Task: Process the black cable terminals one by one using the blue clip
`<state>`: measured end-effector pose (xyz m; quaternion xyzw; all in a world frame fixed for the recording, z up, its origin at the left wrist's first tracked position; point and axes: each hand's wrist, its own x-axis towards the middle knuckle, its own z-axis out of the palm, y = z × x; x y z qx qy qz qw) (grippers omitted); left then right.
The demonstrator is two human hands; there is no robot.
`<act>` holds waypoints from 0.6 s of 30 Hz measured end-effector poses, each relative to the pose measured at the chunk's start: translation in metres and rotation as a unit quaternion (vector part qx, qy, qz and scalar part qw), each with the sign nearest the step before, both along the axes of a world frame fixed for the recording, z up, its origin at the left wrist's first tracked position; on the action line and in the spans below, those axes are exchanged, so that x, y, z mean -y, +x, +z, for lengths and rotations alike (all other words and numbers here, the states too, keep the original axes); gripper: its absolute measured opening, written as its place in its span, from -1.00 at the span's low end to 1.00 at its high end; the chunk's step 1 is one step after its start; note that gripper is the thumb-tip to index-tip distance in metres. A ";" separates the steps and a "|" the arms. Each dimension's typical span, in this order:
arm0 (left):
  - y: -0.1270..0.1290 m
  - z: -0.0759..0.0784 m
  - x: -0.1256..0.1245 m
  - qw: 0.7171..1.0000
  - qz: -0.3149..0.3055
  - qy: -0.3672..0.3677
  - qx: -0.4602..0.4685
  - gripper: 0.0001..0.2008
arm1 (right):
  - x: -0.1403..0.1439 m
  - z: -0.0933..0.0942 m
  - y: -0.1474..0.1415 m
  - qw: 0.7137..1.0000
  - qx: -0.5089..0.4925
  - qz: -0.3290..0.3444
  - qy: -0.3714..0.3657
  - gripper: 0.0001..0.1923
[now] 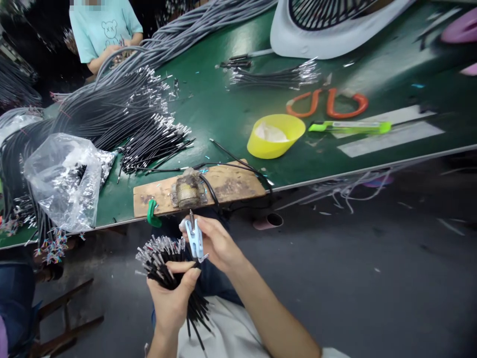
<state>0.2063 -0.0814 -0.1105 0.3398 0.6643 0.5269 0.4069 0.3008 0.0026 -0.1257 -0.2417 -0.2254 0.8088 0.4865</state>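
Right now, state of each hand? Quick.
Left hand: closed around a bundle of black wires with stripped ends up.
Right hand: closed, pinching a light blue clip between the fingers.

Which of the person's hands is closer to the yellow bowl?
Right. The right hand, holding a blue clip, sits below the yellow bowl; the left hand is lower and farther left.

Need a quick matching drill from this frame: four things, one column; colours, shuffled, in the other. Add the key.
Things:
1. bowl
2. clip in right hand
3. scissor handles
4. wire bundle in left hand

Colours:
A. orange
B. black
C. yellow
D. light blue

Pairs: 1-C, 2-D, 3-A, 4-B
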 end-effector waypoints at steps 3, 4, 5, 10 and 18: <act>-0.002 -0.002 0.002 0.999 -0.009 -0.029 0.017 -0.78 | 0.002 -0.011 0.005 0.999 -0.014 0.017 -0.044 -0.58; -0.002 -0.002 0.004 0.999 -0.009 -0.037 0.020 -0.78 | 0.004 -0.016 0.007 0.998 -0.014 0.012 -0.062 -0.58; -0.002 -0.002 0.006 0.999 -0.008 -0.040 0.021 -0.78 | 0.006 -0.021 0.010 0.997 -0.008 0.002 -0.078 -0.59; -0.002 -0.006 0.017 0.999 0.007 -0.039 0.032 -0.81 | 0.027 -0.044 0.019 0.992 0.072 -0.031 -0.102 -0.58; -0.008 -0.017 0.004 0.995 0.065 -0.066 0.026 -0.73 | 0.107 -0.064 -0.014 0.925 0.095 -0.084 -0.358 -0.68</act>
